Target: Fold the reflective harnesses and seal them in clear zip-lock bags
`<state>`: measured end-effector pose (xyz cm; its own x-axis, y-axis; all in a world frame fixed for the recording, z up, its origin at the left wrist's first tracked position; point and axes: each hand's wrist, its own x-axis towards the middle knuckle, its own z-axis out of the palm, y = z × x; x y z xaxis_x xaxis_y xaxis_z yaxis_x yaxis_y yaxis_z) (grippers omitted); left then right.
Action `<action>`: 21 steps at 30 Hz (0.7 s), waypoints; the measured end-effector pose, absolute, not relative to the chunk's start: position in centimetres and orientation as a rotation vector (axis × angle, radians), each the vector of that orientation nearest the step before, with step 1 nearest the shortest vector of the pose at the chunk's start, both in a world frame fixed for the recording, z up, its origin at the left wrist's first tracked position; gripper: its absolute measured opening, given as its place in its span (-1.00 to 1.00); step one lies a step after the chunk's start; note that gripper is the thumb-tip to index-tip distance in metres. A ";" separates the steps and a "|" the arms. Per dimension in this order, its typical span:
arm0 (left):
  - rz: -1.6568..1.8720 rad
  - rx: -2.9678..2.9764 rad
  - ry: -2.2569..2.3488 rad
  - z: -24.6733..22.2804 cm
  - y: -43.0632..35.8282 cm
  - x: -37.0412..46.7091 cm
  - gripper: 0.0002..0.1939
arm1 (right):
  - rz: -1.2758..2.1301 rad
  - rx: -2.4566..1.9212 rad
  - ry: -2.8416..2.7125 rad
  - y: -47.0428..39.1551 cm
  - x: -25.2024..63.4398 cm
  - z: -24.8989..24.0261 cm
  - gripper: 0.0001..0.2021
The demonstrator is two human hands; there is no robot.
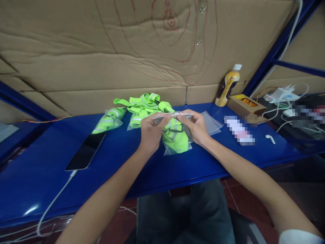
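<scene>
Between both hands hangs a clear zip bag (175, 140) with a folded neon-green reflective strap inside. My left hand (152, 132) pinches the left part of the bag's top edge. On the right part of that edge, my right hand (195, 126) is closed with thumb and fingers. Just behind lies a loose pile of neon-green reflective straps (146, 103). To the left rests another filled clear bag (109, 120) of green strap. Flat clear bags (212, 123) lie beside my right hand, partly hidden by it.
A dark phone (86, 150) with a white cable lies on the blue table (45, 169). At the right are a yellow bottle (228, 84), an open cardboard box (247, 106), a blurred-out item (239, 131) and a white earbud (270, 139). A cardboard wall (76, 67) stands behind.
</scene>
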<state>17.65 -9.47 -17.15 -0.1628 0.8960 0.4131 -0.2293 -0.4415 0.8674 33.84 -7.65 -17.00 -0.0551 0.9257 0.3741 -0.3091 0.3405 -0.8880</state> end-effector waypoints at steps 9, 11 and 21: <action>1.688 1.290 0.923 -16.7 -9.7 17.5 -0.82 | 1.250 -0.704 -1.172 -8.2 33.5 -16.7 -0.65; 1.713 1.365 0.961 -16.6 -9.8 17.6 -0.81 | 1.304 -0.717 -1.166 -8.2 33.5 -16.6 -0.63; 1.712 1.370 0.935 -17.3 -9.5 17.8 -0.80 | 1.277 -0.747 -1.132 -7.9 33.7 -17.0 -0.64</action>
